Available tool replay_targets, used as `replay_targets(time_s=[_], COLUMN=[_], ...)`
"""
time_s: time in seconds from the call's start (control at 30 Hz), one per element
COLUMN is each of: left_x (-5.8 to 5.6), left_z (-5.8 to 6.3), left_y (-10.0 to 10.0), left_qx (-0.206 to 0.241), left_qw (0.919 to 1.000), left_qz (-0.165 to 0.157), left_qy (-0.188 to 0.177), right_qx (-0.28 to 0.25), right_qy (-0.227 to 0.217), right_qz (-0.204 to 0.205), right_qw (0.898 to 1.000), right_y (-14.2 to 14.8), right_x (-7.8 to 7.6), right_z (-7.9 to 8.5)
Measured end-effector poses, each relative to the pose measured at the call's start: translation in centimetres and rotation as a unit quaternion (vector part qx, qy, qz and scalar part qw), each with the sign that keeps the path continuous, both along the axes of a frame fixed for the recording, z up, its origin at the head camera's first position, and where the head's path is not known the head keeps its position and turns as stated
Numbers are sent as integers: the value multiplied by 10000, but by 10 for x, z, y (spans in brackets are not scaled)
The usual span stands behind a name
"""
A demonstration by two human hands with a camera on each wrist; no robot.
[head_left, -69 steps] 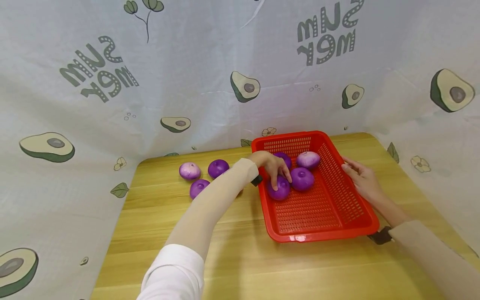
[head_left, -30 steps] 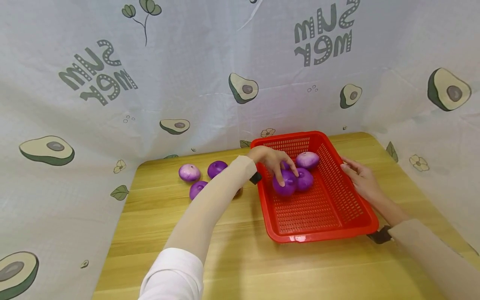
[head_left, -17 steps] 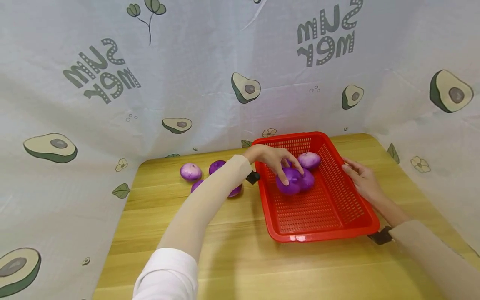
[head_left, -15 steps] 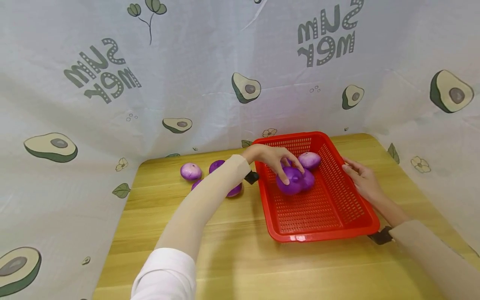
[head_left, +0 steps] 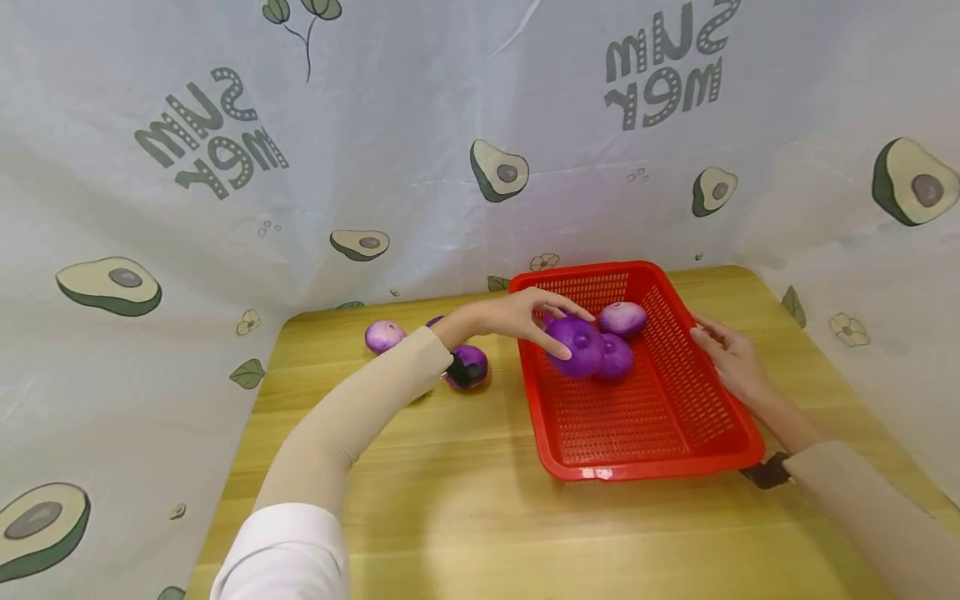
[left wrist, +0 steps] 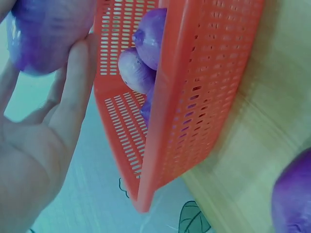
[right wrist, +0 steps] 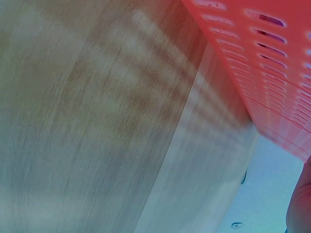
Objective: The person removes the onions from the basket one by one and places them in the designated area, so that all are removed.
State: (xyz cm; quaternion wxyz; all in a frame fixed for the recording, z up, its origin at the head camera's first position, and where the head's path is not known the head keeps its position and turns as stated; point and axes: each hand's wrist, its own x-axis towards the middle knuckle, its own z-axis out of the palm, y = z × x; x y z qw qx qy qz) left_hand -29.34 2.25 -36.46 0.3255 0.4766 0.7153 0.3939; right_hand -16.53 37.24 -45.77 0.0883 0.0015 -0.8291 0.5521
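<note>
My left hand [head_left: 517, 318] grips a purple onion [head_left: 575, 346] between thumb and fingers, over the left part of a red plastic basket [head_left: 622, 433]. In the left wrist view this onion [left wrist: 51, 36] is raised beside the basket's rim [left wrist: 163, 97]. A darker purple onion [head_left: 617, 358] and a paler one [head_left: 622, 319] lie inside the basket; another [left wrist: 151, 36] shows there in the left wrist view. My right hand [head_left: 731, 358] holds the basket's right rim, thumb on top and fingers over the outside. The right wrist view shows only its edge beside the slotted wall [right wrist: 272, 77].
On the wooden table [head_left: 480, 500], left of the basket, lie a pale onion [head_left: 385, 336] and a purple one [head_left: 467, 367]. Others there are mostly hidden under my left forearm. A white curtain [head_left: 420, 167] with avocado prints hangs behind the table.
My left hand, first on the onion at the basket's front left, has lifted it, moved it right, then higher and slightly back left. My right hand and the basket have stayed put.
</note>
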Motion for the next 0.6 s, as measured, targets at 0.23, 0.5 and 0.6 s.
replay_targets(time_s=[0.23,0.5,0.6], left_x=[3,0,-2], left_z=[9,16,17], left_y=[-36,-79,-95], left_qx=[324,570,671], left_qw=[9950,9842,9796], left_qz=[944,1667,1873], left_qy=[39,-163,-264], right_qx=[-184,150,539], right_qy=[-44,-26,28], right_qz=[50,-58,-116], right_qw=[9998,9999,9985], right_y=[0,0,-2], right_x=[-2,-2,-2], right_z=[0,2,2])
